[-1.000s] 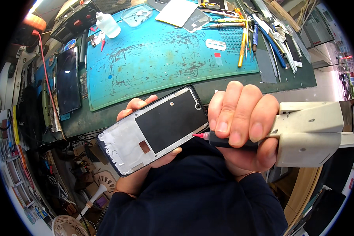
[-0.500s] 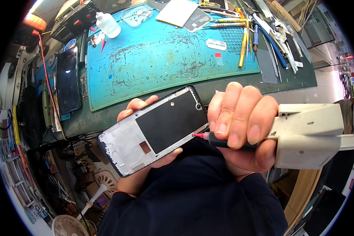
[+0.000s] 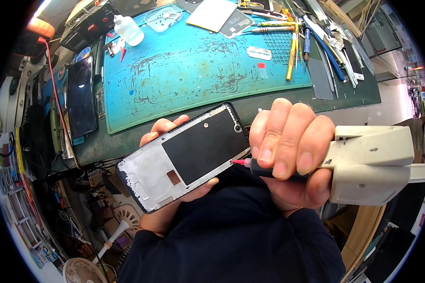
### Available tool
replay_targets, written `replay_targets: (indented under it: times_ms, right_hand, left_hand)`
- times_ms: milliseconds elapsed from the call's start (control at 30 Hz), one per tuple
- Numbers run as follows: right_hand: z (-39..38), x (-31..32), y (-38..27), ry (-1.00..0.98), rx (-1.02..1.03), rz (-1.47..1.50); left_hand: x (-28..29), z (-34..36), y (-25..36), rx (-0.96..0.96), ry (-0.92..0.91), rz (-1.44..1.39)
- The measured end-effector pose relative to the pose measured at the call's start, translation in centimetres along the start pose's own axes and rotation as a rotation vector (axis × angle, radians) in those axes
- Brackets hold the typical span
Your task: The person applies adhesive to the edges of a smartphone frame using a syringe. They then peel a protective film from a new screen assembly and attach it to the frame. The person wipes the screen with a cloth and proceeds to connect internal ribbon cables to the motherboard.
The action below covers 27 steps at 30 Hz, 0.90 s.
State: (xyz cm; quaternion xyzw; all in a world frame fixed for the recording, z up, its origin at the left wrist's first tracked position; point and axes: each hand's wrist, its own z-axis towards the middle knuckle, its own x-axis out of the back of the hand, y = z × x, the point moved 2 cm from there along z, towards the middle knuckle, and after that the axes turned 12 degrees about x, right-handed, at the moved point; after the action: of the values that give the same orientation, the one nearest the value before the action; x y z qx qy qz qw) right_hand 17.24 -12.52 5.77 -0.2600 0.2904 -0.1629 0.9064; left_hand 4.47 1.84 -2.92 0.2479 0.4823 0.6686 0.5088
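Observation:
A phone frame (image 3: 200, 148), black-rimmed with a silver inner plate, a dark rectangular pad and a small coppery patch, sits tilted in my left hand (image 3: 160, 127), which grips it from underneath and at the sides. My right hand (image 3: 293, 146) is closed around a glue dispenser (image 3: 368, 165), a cream plastic gun body with a black syringe. Its pink nozzle (image 3: 238, 162) points left and meets the frame's lower long edge near the right end. Both hands are held in front of the bench's near edge, over my dark clothing.
A scratched blue mat (image 3: 193, 70) lies on the dark bench. On it or around it are a squeeze bottle (image 3: 129, 32), a lidless plastic tray (image 3: 160, 19), a razor blade (image 3: 259, 53), several pens and tools (image 3: 307, 45), and a dark phone (image 3: 82, 104). A fan (image 3: 82, 271) stands low left.
The dispenser and my right hand have shifted very slightly downward since a second ago. The phone frame stays in almost the same place.

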Motion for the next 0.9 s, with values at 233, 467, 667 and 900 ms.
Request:
replay_targets:
  times_ms: [233, 467, 667, 900]
  right_hand:
    - [0.0, 0.1, -0.1, 0.002, -0.025, 0.0]
    - [-0.1, 0.1, -0.2, 0.008, -0.03, -0.003]
    - [0.1, 0.4, -0.6, -0.053, 0.083, 0.07]
    - [2.6, 1.5, -5.2, 0.474, 0.611, -0.238]
  left_hand:
    - [0.1, -0.1, 0.0, 0.016, 0.003, 0.022]
    - [0.1, -0.1, -0.1, 0.017, 0.011, 0.019]
    - [0.0, -0.1, -0.1, 0.004, 0.033, 0.05]
    - [-0.9, 0.1, 0.9, 0.099, 0.131, 0.039]
